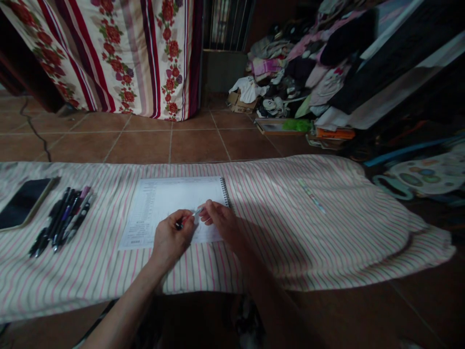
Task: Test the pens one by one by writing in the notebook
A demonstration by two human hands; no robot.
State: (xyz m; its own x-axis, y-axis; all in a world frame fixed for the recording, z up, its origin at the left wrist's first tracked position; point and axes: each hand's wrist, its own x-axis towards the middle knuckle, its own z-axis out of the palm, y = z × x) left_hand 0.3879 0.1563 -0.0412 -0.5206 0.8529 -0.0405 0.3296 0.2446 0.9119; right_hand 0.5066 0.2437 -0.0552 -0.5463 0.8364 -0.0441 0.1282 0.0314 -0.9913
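My left hand (171, 236) is closed around a thin pen (197, 212), its pale end pointing up to the right; a dark and red part shows by my fingers. Fingertips of my right hand (221, 220) pinch at that pale end. Whether the pen is in one piece or in parts is too small to tell. Both hands are just above a spiral notebook (174, 191) whose white page bears faint print along its left side. The wire binding runs down the right edge.
Left of the notebook lie a bunch of several pens (65, 218) and a dark-screened phone (25, 203). A slim patterned stick (311, 195) rests to the right on the striped cloth (290, 232). Beyond are tiled floor, a floral curtain (145, 58) and heaped clothes (290, 68).
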